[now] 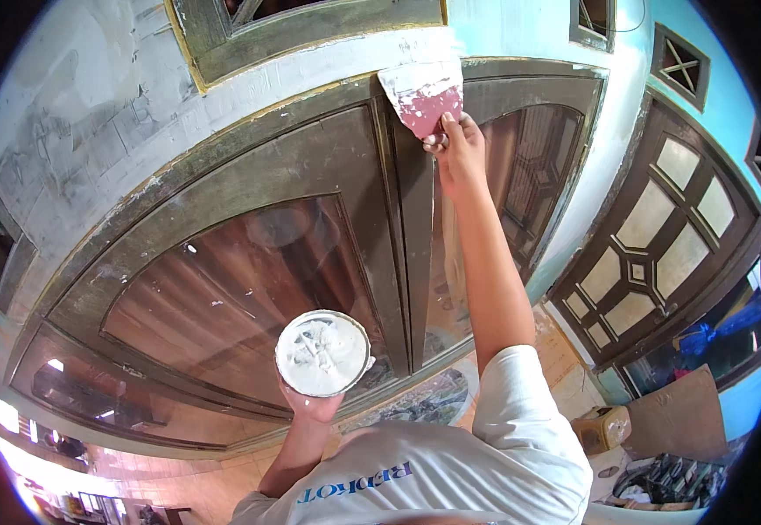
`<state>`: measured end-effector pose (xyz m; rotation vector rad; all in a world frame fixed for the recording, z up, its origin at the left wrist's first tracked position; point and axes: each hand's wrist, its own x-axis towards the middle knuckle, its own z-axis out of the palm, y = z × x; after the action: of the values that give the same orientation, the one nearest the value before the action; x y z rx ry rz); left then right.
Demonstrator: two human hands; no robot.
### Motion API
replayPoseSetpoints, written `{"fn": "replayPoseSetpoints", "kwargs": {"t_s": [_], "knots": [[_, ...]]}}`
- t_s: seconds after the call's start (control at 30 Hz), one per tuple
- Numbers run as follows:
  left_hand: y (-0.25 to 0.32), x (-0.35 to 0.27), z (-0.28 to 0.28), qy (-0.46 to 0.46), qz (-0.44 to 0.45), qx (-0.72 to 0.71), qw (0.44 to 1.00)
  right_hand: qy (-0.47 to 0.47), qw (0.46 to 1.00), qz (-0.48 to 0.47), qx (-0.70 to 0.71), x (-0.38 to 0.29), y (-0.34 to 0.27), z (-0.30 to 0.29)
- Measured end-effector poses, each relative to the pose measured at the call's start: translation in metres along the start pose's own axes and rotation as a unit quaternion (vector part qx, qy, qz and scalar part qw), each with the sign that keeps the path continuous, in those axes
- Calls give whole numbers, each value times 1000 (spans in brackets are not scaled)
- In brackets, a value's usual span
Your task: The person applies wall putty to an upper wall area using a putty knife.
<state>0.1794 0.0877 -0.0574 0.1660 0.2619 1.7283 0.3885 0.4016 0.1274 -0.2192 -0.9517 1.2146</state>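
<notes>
Raised high, my right hand [456, 147] grips a wide, flat pink putty spreader [427, 108] smeared with white paste. The spreader's far edge lies at the pale wall strip [328, 56] just above the dark wooden frame [328, 98] of the windows; whether it presses on the wall cannot be told. My left hand [314, 400] supports a round container [323, 354] of white putty from beneath, in front of the brown glass pane; its fingers are mostly hidden under it.
A dark wooden door [649, 262] with frosted panes stands at the right. Below it are a yellowish stool [602, 430], a brown board [679, 413] and a heap of dark items [669, 482]. Vent openings [680, 65] sit high in the wall.
</notes>
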Motion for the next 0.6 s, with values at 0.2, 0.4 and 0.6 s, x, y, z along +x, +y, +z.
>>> {"fn": "replayPoseSetpoints", "kwargs": {"t_s": [0.2,0.4,0.6], "knots": [[-3,5,-1,3,-5,-16,1000,-22,999,-24,5,33,-23,14],[-4,1,3,-4,-7,-14,1000,-11,1000,-20,7,22,-13,-15],[-5,3,4,-6,-6,-19,1000,-6,1000,-15,-8,42,-17,-9]]}}
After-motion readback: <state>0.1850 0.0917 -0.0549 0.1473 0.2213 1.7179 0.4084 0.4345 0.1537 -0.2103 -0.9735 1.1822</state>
